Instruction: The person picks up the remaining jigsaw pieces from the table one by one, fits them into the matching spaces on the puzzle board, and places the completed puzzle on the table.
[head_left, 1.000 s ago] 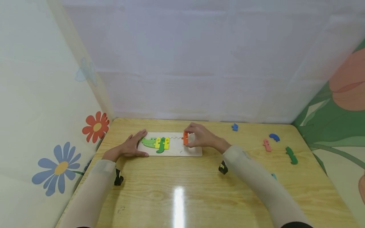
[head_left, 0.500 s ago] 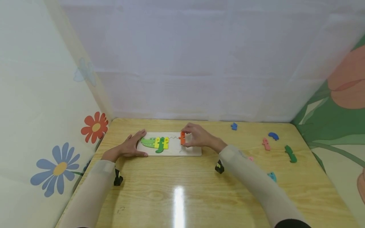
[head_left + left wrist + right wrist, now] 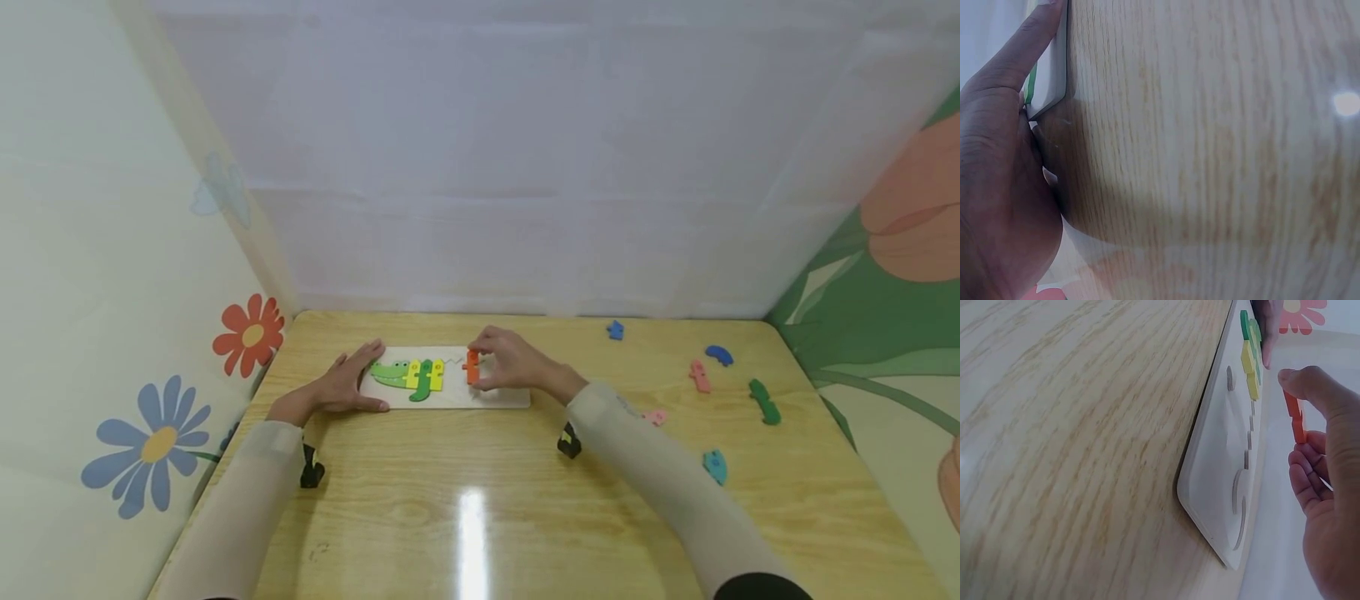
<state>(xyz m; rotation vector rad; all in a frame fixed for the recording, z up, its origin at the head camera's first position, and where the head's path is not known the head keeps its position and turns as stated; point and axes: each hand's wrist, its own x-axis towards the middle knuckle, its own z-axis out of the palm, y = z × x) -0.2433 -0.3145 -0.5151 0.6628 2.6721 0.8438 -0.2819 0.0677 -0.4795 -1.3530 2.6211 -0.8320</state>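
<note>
Wood-grain tabletop (image 3: 397, 483); crocodile puzzle board (image 3: 456, 395); left hand (image 3: 345, 387) splayed against it; right hand (image 3: 516, 362) pinches orange puzzle piece (image 3: 472, 368) (end-held, so could slip).

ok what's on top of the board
A crocodile head, two yellow pieces and a green piece between them lie on the board. The left hand hides part of its left end; anything under those pieces is covered. The right hand holds an orange piece above it.
</note>
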